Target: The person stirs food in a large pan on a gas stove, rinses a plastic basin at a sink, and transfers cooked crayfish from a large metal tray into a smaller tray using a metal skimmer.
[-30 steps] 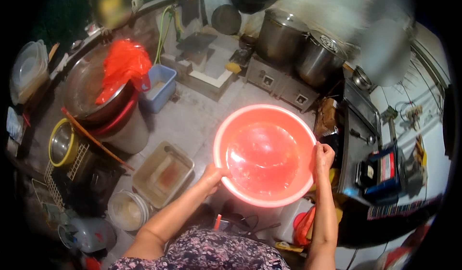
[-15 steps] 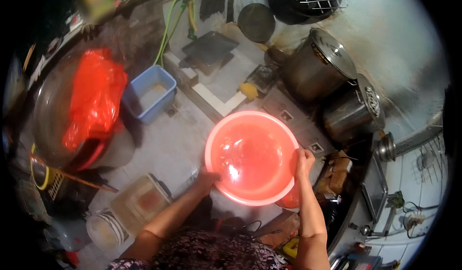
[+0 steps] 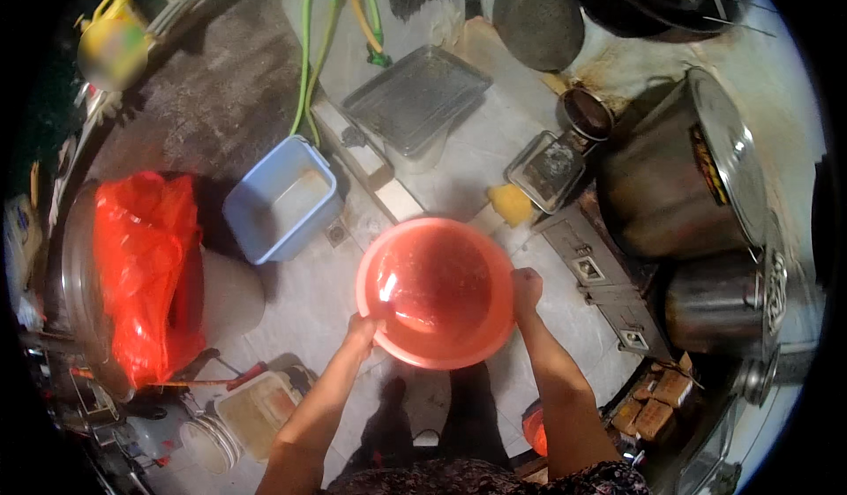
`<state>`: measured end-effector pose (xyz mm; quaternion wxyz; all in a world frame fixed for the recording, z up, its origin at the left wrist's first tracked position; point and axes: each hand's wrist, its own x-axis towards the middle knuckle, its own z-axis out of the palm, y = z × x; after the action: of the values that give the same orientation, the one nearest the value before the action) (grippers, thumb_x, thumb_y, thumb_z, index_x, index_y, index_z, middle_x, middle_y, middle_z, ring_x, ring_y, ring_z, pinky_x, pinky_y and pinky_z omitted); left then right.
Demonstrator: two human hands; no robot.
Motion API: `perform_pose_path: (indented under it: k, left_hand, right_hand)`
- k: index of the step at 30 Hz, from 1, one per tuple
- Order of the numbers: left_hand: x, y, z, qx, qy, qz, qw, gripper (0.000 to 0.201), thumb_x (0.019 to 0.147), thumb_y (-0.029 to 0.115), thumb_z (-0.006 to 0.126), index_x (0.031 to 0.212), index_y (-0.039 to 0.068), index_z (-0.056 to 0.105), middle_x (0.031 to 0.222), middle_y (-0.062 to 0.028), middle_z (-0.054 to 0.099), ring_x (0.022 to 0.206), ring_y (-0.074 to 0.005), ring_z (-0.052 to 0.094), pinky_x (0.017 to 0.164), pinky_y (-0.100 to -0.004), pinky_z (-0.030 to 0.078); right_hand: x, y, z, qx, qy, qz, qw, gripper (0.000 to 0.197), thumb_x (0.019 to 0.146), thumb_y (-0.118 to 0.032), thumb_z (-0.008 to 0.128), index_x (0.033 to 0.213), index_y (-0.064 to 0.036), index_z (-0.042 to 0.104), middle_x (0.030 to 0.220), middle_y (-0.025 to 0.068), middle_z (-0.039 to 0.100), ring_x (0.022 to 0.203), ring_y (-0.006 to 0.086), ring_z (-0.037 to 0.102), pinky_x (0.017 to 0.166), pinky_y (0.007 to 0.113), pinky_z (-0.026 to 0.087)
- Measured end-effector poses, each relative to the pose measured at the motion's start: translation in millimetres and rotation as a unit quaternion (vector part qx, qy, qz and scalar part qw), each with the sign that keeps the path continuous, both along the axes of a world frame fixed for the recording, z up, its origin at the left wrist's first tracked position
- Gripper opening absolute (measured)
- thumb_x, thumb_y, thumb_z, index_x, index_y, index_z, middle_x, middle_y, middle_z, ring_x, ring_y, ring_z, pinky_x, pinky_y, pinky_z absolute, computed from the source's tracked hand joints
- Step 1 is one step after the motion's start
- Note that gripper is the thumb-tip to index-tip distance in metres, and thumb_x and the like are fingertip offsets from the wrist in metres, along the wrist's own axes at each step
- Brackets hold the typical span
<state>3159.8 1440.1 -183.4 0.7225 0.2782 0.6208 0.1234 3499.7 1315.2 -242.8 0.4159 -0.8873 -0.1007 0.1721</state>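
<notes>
A round salmon-pink plastic basin is held out in front of my body, above the floor. My left hand grips its rim at the lower left, and my right hand is closed on the rim at the right. Glare shines on the left side of its inside, and a shadow falls over the rest; whether there is water in it I cannot tell. Beyond the basin, to the left, a blue rectangular tub stands on the floor.
At left, a red plastic bag lies over a large round vessel. Big metal pots stand at right above a low cabinet. Ahead are a low white kerb, a dark tray and a green hose. Bricks lie lower right.
My view has turned and shifted toward the kerb and pots, and my legs now show below the basin. Both hands still hold the basin, which sits a little further left in view.
</notes>
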Motion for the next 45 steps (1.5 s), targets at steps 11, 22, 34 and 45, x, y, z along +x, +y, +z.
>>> perform_pose_path:
  k: [11, 22, 34, 45]
  left_hand:
    - [150, 198, -168, -0.134, -0.044, -0.016, 0.990, 0.007, 0.067, -0.001, 0.059, 0.071, 0.005, 0.059, 0.064, -0.0077, 0.059, 0.055, -0.0232, 0.059, 0.052, -0.0376, 0.051]
    - [214, 217, -190, -0.037, -0.008, 0.102, 0.994, 0.021, 0.065, -0.006, 0.059, 0.084, 0.003, 0.061, 0.074, -0.0064, 0.061, 0.065, -0.0195, 0.060, 0.054, -0.0313, 0.051]
    - [153, 214, -188, -0.045, -0.119, 0.007, 0.992, 0.018, 0.072, 0.004, 0.058, 0.090, 0.001, 0.063, 0.077, -0.0106, 0.064, 0.067, -0.0243, 0.064, 0.059, -0.0370, 0.054]
    - [287, 319, -143, -0.052, 0.096, -0.207, 0.972, 0.023, 0.086, 0.032, 0.056, 0.082, 0.010, 0.061, 0.058, -0.0073, 0.057, 0.040, -0.0223, 0.054, 0.034, -0.0338, 0.041]
  right_hand:
    - [184, 161, -212, -0.143, -0.033, 0.250, 0.957, 0.023, 0.077, -0.023, 0.058, 0.077, -0.0014, 0.066, 0.079, 0.0192, 0.068, 0.077, 0.0370, 0.065, 0.070, 0.044, 0.050]
    - [209, 216, -219, -0.069, 0.116, 0.118, 0.984, 0.021, 0.072, -0.010, 0.058, 0.087, 0.0011, 0.066, 0.077, 0.0139, 0.067, 0.070, 0.0263, 0.064, 0.063, 0.036, 0.048]
    - [169, 153, -236, -0.099, 0.057, 0.252, 0.961, 0.030, 0.072, -0.019, 0.071, 0.096, -0.0009, 0.064, 0.085, 0.0149, 0.065, 0.079, 0.0287, 0.064, 0.071, 0.038, 0.050]
    - [241, 184, -295, -0.118, 0.258, 0.384, 0.879, 0.016, 0.074, -0.014, 0.068, 0.081, -0.0009, 0.062, 0.079, 0.0147, 0.064, 0.070, 0.0266, 0.061, 0.059, 0.042, 0.047]
